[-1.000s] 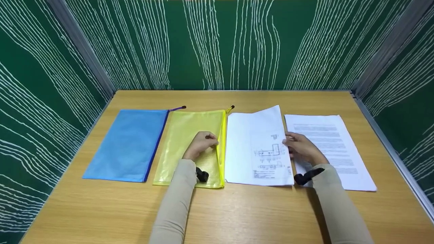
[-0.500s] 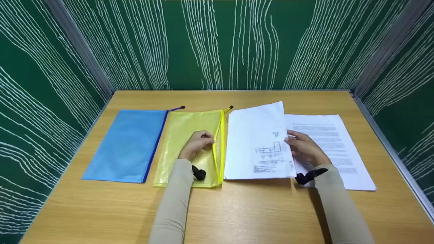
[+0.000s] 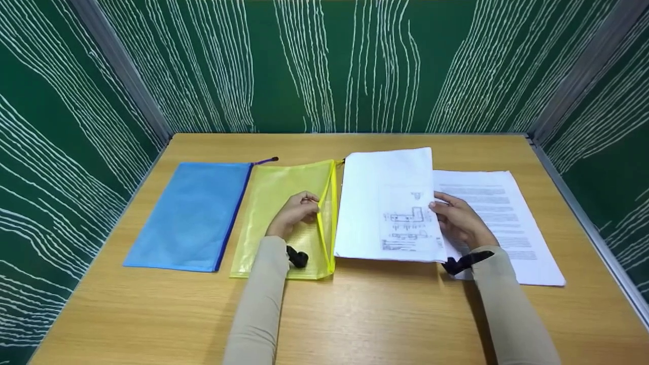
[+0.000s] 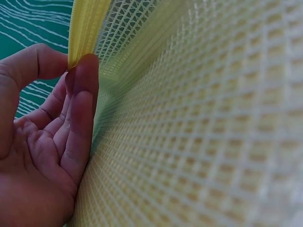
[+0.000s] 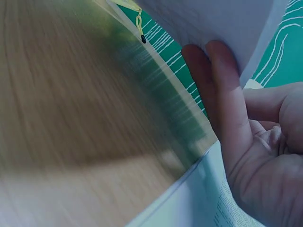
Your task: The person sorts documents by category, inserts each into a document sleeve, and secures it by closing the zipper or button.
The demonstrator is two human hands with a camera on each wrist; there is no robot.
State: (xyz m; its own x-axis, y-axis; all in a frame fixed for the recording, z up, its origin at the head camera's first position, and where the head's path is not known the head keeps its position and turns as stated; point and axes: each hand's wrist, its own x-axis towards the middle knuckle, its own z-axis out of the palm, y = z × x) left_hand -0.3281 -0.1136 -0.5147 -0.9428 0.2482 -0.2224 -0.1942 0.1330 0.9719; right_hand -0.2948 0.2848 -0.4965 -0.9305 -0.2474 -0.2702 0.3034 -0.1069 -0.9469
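Bare wood-grained bench [image 3: 355, 314] lay nearest. Left hand [image 3: 293, 217] pinched the zip edge of a yellow mesh pouch [image 3: 279, 192], its right-side mouth gaping. Right hand [image 3: 460, 220] gripped the right edge of a drawing-marked paper stack [image 3: 375, 197], raised above the bench just beside that mouth. Printed pages [image 3: 489, 203] lay right; blue pouch [image 3: 187, 218], left. White-lined green wall [image 3: 337, 66] stood behind.

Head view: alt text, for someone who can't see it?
A left hand pinches open a yellow zip pouch while the right hand holds paper printed with technical drawings beside it. A blue zip pouch lies far left, text-printed paper far right.
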